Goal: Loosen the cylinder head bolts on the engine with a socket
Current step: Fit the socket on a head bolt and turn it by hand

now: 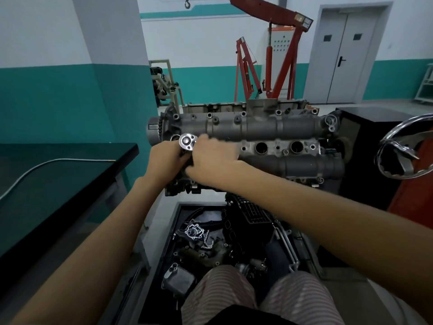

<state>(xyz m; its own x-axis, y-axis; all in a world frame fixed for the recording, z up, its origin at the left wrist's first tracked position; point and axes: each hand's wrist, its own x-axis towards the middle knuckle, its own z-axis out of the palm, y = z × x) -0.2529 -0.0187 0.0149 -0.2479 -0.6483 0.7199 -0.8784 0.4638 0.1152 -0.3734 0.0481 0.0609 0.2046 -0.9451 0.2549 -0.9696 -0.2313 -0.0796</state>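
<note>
A grey engine cylinder head point(269, 127) lies across the middle of the view on a stand, with round plug holes and small bolts along its top. A shiny ratchet head point(187, 141) stands over the head's left end. My left hand point(166, 156) grips the ratchet's handle just below that head. My right hand point(210, 158) lies over the same handle from the right, fingers curled round it. The socket and the bolt under the ratchet are hidden by my hands.
A black table point(58, 184) with a thin metal tube stands at the left. Below the engine, a black tray point(173, 221) holds several removed engine parts. A chrome handwheel point(403, 148) sticks out at the right. A red engine crane point(281, 55) stands behind.
</note>
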